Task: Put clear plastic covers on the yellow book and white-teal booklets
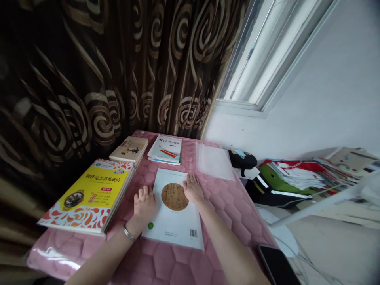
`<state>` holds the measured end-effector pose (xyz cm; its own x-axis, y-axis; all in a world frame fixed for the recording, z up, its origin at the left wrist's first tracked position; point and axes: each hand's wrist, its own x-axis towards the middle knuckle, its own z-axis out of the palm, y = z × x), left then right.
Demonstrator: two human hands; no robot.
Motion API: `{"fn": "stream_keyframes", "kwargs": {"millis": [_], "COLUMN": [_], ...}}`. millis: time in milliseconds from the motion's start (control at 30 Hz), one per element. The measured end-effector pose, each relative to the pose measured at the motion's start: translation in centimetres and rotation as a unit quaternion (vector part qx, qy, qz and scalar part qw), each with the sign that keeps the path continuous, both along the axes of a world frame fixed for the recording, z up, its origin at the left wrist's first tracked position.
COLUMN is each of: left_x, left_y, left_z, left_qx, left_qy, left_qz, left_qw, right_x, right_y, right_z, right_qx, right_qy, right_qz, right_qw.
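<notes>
- The white book (173,218) lies on the pink quilted cover (181,265), slightly askew, barcode at its near right corner, a round brown patch at its middle.
- The left hand (145,204) rests on the book's left edge, fingers bent and close together; whether they pinch the edge cannot be told. A silver bracelet (129,232) circles that wrist.
- The right hand (193,189) lies over the upper right edge, palm down, fingers extended side by side and not wrapped around anything.
- Beyond the far edge, across only a narrow band of cover, sits a small stack of white-and-blue books (166,148).
- Leftward, a strip of cover separates the left hand from a large yellow book (92,194), with a beige book (129,150) behind it.
- To the right, a broader stretch of cover runs to the table's side; at its far end lies a translucent sheet (213,160).
- The near edge has cover running out of frame; a dark phone (277,263) is cut off at the lower right.
- A patterned curtain (154,71) bounds the far and left sides.
</notes>
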<state>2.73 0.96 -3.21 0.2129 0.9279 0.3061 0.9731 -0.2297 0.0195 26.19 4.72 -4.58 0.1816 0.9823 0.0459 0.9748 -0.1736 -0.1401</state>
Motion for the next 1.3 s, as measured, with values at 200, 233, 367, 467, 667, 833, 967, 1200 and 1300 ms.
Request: {"fn": "stream_keyframes", "kwargs": {"millis": [200,233,367,467,667,833,967,1200,1300], "left_x": [-0.8,-0.7,-0.6,-0.7,-0.4,-1.8,-3.7,-4.2,-3.0], "left_y": [-3.1,-3.1,-2.7,-2.7,-4.3,-3.8,-1.8,-2.4,-2.7], "left_z": [0.7,0.8,1.0,1.1,0.6,1.6,2.7,2.5,4.7], "left_qx": [-0.013,-0.017,-0.027,-0.041,-0.077,-0.166,-0.291,-0.466,-0.435], "left_qy": [0.01,0.012,0.031,0.037,0.023,-0.064,-0.16,-0.537,-0.624], "left_qz": [-0.015,-0.015,-0.024,-0.022,0.027,-0.004,-0.02,-0.099,-0.094], "left_qw": [1.0,1.0,0.999,0.998,0.996,0.984,0.943,0.697,0.642], "right_x": [-3.7,-5.0,-9.6,-9.3,-5.8,-6.3,-6.4,-6.4,-7.2], "right_y": [-1.7,-2.8,-8.8,-12.7,-14.6,-14.4,-14.5,-13.9,-12.5], "right_z": [0.8,0.6,-0.9,-1.6,-0.8,-1.0,-0.8,-0.1,0.7], "right_qx": [0.016,0.018,0.051,0.071,0.022,0.03,0.023,-0.004,0.019], "right_qy": [-0.016,-0.013,0.025,0.028,0.004,0.004,0.006,0.071,0.205], "right_qz": [0.001,0.016,0.168,0.17,0.103,0.095,0.095,0.073,0.062], "right_qw": [1.0,1.0,0.984,0.983,0.994,0.995,0.995,0.995,0.977]}}
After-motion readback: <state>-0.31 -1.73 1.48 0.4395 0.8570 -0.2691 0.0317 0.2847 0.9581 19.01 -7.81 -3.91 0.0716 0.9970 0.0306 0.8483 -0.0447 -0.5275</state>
